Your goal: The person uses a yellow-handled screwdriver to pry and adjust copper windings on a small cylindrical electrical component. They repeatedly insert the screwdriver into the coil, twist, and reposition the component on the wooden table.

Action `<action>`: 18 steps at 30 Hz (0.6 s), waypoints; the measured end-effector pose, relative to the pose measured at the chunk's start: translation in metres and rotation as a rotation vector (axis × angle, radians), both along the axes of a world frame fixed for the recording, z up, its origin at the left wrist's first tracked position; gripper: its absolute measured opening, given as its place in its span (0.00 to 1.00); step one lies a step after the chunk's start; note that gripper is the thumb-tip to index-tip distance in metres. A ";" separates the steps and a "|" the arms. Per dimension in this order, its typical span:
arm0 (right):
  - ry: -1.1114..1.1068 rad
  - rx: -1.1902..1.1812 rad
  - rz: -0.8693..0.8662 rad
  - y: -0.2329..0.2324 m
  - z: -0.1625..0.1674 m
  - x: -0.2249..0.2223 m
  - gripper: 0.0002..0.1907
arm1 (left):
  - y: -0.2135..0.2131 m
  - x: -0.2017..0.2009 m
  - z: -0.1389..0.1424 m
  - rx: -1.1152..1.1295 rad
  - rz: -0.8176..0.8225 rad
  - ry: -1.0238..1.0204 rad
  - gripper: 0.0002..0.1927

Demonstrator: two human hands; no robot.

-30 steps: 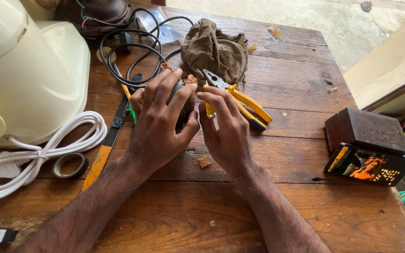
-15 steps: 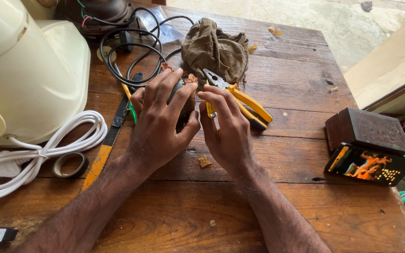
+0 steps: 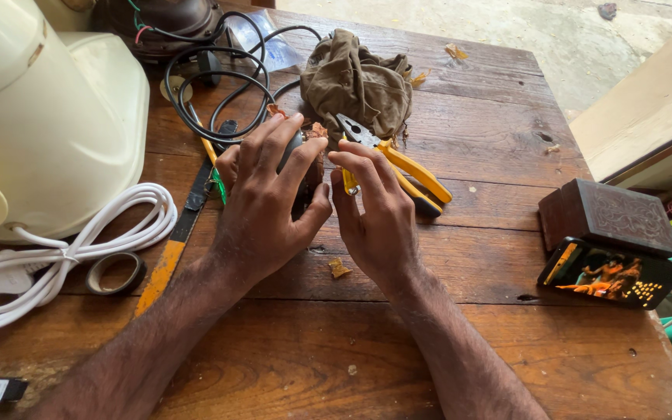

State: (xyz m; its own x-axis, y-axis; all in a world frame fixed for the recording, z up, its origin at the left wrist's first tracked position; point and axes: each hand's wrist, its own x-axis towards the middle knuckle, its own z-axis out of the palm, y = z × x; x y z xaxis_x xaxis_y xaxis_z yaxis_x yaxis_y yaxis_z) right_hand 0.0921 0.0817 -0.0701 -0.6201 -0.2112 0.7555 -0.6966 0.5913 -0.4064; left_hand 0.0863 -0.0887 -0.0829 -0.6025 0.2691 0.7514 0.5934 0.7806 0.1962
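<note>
Two hands (image 3: 316, 210) grip dark rounded part (image 3: 305, 167).

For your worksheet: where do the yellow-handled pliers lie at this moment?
In the head view the yellow-handled pliers lie on the wooden table, just beyond the right hand, below the crumpled brown cloth.

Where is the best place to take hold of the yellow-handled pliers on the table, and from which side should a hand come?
Probably grip the pliers by the two yellow handles, which point toward the table's right edge and lie free. Come from above on the right, since the metal jaws lie against the brown cloth and the right hand covers the near side.
</note>
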 end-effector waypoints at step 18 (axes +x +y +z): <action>0.011 -0.001 0.010 0.001 0.000 -0.002 0.10 | 0.001 -0.002 0.001 -0.008 0.010 0.002 0.27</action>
